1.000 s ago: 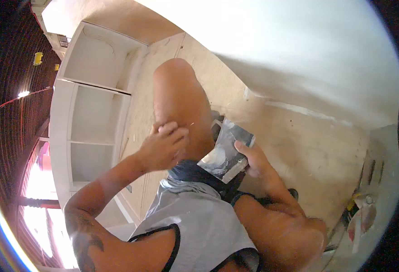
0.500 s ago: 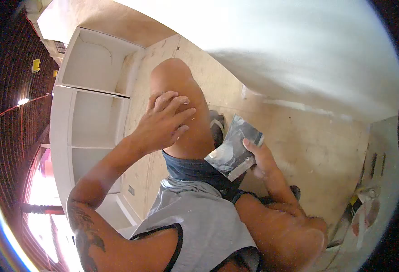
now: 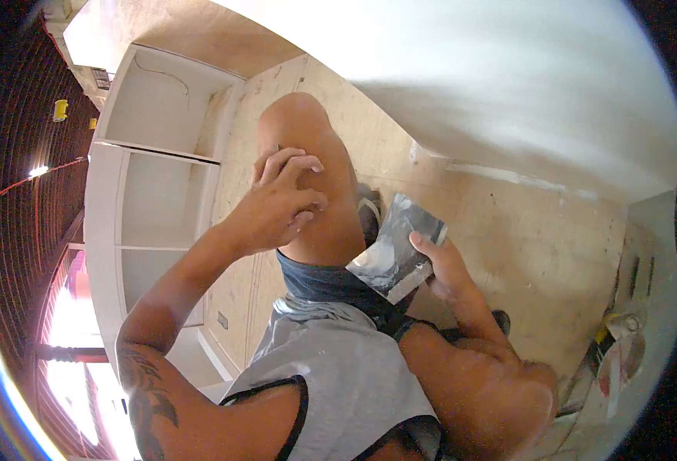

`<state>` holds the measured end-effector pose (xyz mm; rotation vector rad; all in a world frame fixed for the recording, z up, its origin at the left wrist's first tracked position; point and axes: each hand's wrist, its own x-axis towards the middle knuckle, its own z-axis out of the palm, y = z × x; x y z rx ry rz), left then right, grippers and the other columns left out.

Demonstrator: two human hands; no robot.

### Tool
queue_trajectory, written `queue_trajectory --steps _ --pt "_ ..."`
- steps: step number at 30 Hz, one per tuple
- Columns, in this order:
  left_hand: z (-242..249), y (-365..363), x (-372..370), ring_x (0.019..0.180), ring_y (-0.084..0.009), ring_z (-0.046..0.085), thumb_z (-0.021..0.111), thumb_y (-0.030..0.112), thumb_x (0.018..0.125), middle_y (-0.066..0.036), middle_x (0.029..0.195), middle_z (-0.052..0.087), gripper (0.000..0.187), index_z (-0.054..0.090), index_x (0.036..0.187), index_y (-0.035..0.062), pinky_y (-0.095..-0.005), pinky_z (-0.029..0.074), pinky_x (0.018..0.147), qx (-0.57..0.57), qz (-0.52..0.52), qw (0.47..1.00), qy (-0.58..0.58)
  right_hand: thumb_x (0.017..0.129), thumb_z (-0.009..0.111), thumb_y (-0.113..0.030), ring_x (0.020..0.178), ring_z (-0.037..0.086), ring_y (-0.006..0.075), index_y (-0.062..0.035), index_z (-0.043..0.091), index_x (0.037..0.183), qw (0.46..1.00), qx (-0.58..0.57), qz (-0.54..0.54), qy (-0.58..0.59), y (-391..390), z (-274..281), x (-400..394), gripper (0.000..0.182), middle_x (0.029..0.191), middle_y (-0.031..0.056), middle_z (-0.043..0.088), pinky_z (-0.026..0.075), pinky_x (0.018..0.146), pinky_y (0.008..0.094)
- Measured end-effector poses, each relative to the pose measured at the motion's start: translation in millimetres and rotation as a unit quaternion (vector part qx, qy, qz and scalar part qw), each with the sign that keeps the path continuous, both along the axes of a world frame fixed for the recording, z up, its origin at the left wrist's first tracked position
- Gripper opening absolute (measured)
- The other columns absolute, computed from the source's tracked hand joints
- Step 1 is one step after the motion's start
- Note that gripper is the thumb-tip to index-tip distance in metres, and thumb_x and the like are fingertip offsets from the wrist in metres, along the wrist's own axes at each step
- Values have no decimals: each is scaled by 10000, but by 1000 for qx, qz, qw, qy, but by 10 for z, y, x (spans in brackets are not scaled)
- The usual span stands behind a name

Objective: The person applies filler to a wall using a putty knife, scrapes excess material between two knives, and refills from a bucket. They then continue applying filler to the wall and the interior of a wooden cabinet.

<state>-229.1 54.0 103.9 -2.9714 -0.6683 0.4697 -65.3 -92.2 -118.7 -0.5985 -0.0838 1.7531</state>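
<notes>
My left hand (image 3: 277, 201) lies over my raised left knee (image 3: 296, 123), its fingers bent and spread apart against the skin, with whitish residue on the fingertips. A tiny dark speck shows by its knuckles, too small to make out. In my right hand (image 3: 444, 267) is a flat grey rectangular plate (image 3: 400, 246), gripped at its right edge with the thumb on top and the other fingers hidden underneath. White and grey paste is smeared across the plate, which is tilted above my lap.
White open shelving (image 3: 162, 200) stands along the left. A large white panel (image 3: 523, 84) slants over the upper right. Beneath me is a light wooden surface (image 3: 538, 246) with white smears. Several tools, including a round reddish piece (image 3: 615, 369), lie at the lower right.
My left hand has shifted slightly on the knee, its fingers curling more. The plate stays in my right hand, nearly unmoved.
</notes>
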Motion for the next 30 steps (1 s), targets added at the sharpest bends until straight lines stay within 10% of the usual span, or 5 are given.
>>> queue_trajectory --steps 10,16,22,30 --pt "107 -63 -140 1266 -355 380 608 97 765 -122 1238 482 396 561 1154 151 -568 166 1087 -62 -44 994 -76 866 659 -234 948 604 180 -62 519 1218 984 -20 -174 40 -281 123 -43 416 1084 43 612 489 829 353" --pt "-1199 -732 1039 1116 -342 525 599 22 781 -176 1221 509 525 489 1290 87 -389 456 937 -335 -74 935 -89 857 640 -313 971 610 237 -75 518 1225 840 -126 -523 70 -1409 373 143 454 1110 65 609 509 834 422" --pt "-2140 -1791 2992 1074 -348 548 549 125 809 -200 1211 530 528 435 1314 19 -460 475 855 -170 -305 929 -127 869 614 -287 1011 599 270 -42 487 1258 633 -188 -749 -58 -2191 1051 84 476 1134 90 598 502 870 445" --pt "-3123 -2015 3087 1021 -317 569 541 195 864 -173 1110 575 368 533 1176 1 -462 473 807 -87 -347 933 -44 887 590 -226 1022 600 272 -33 492 1246 623 -196 -757 -16 -2481 604 51 419 1123 105 607 490 898 427"
